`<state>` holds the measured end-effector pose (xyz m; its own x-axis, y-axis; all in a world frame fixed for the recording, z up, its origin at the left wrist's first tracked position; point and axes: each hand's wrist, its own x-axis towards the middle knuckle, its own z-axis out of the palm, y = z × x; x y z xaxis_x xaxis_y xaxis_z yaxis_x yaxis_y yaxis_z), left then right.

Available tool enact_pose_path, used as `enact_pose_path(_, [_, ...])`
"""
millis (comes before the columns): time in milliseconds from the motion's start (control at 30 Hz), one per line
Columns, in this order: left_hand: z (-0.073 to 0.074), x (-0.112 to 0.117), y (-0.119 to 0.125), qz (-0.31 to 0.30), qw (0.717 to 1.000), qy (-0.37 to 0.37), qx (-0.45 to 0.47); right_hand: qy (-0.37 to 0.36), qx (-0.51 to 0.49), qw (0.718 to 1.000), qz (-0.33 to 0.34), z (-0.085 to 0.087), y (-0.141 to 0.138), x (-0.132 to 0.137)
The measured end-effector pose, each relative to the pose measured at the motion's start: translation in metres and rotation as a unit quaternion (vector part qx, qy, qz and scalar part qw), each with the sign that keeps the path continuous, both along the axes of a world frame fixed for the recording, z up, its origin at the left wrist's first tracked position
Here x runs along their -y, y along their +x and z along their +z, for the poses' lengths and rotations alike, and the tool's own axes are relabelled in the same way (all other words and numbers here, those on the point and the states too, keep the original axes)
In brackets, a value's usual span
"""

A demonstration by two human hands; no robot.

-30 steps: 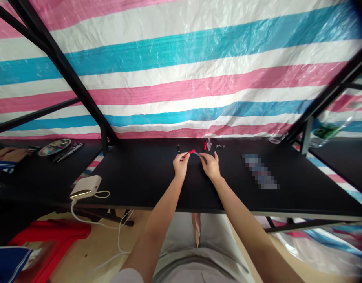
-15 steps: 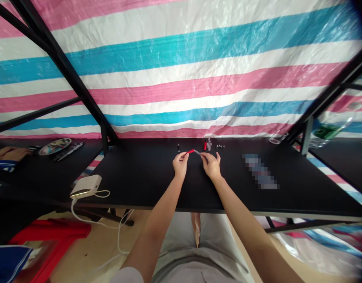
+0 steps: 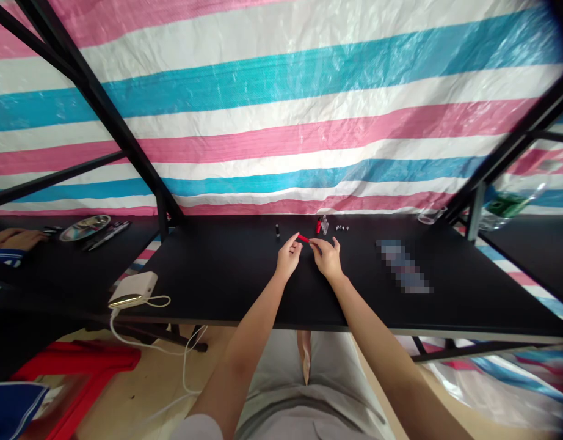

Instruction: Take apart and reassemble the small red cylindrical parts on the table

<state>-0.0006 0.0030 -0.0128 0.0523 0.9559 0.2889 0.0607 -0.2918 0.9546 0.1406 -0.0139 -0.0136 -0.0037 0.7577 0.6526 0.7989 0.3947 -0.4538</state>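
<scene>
My left hand (image 3: 288, 260) is closed in a pinch on a slim red tube (image 3: 303, 238), which looks like a pen barrel. It is held slightly above the black table, tilted down to the right. My right hand (image 3: 327, 258) is pinched at the tube's right end, little finger raised. The thin clear tube seen there before is now hidden by the red tube and fingertips. Beyond my hands lie red pieces (image 3: 318, 225), clear plastic pieces (image 3: 325, 225) and several small shiny parts (image 3: 342, 228). A small black piece (image 3: 277, 230) stands left of them.
The black table (image 3: 208, 269) holds a white device (image 3: 134, 288) with a cable at left, a clear cup (image 3: 432, 215) at back right and a blurred-out strip (image 3: 403, 266). Another person's hands (image 3: 18, 239) rest on the left table near a silver plate (image 3: 84, 228) and pens (image 3: 108, 236).
My left hand and the red tube have moved right, up to my right fingertips. The clear tube that showed between my hands is out of sight. My right hand has barely moved.
</scene>
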Motion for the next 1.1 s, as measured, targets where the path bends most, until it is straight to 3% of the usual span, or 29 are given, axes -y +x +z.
enact_pose_path(167, [-0.001, 0.000, 0.000, -0.031, 0.999, -0.004, 0.006, -0.007, -0.025, 1.000, -0.013, 0.000, 0.000, 0.000])
enact_pose_path(300, [0.006, 0.002, -0.001, -0.042, 0.998, -0.013, 0.046, -0.032, -0.003, 0.999, -0.008, 0.000, 0.000, 0.000])
enact_pose_path(500, [0.017, 0.009, -0.002, -0.051, 0.997, -0.054, 0.031, -0.047, 0.031, 0.998, -0.006, -0.002, 0.000, 0.000])
enact_pose_path(700, [0.016, 0.009, -0.003, -0.054, 0.997, -0.048, 0.040, -0.059, 0.009, 0.998, 0.005, -0.003, 0.001, -0.001])
enact_pose_path(800, [0.014, 0.008, -0.001, -0.020, 0.996, -0.066, 0.050, -0.065, -0.028, 0.997, -0.007, -0.004, 0.001, -0.002])
enact_pose_path(933, [0.011, 0.005, -0.001, 0.070, 0.994, -0.061, 0.061, -0.084, -0.085, 0.992, -0.028, -0.005, 0.001, -0.004])
enact_pose_path(1100, [0.008, 0.000, -0.004, 0.135, 0.986, -0.064, 0.076, -0.089, -0.093, 0.991, -0.042, -0.003, 0.002, -0.004])
